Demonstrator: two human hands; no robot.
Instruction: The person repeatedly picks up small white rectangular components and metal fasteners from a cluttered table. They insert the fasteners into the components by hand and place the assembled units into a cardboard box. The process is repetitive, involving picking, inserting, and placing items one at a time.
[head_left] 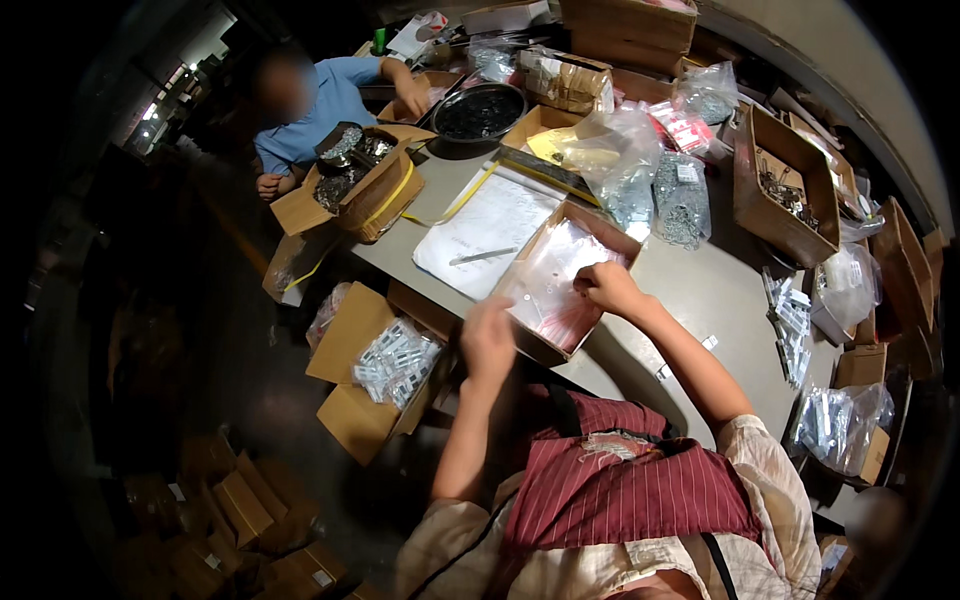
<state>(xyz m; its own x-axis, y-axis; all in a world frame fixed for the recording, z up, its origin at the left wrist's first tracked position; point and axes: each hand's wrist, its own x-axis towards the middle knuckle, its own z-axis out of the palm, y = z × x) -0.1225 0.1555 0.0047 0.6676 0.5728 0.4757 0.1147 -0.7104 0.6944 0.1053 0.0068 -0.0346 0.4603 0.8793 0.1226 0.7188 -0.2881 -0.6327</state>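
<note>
An open cardboard box (622, 243) sits on the table's near edge in front of me. Inside lie flat clear plastic bags (560, 275), some with reddish edges, and a few tiny pale bits. My right hand (610, 288) is over the box's right side with its fingers pinched together; whatever they hold is too small to make out. Beside the box's near left corner is my left hand (488, 345), smeared by motion, so its fingers cannot be read. Left of the box, a metal ruler (483, 257) rests on white written sheets (450, 240).
A carton of bagged metal parts (395, 365) stands below the table's left edge. Metal brackets (790, 325) lie at right, near a box of hardware (785, 185). Bagged parts (682, 200) and a black round pan (478, 112) are farther back. Another person (325, 95) works at far left.
</note>
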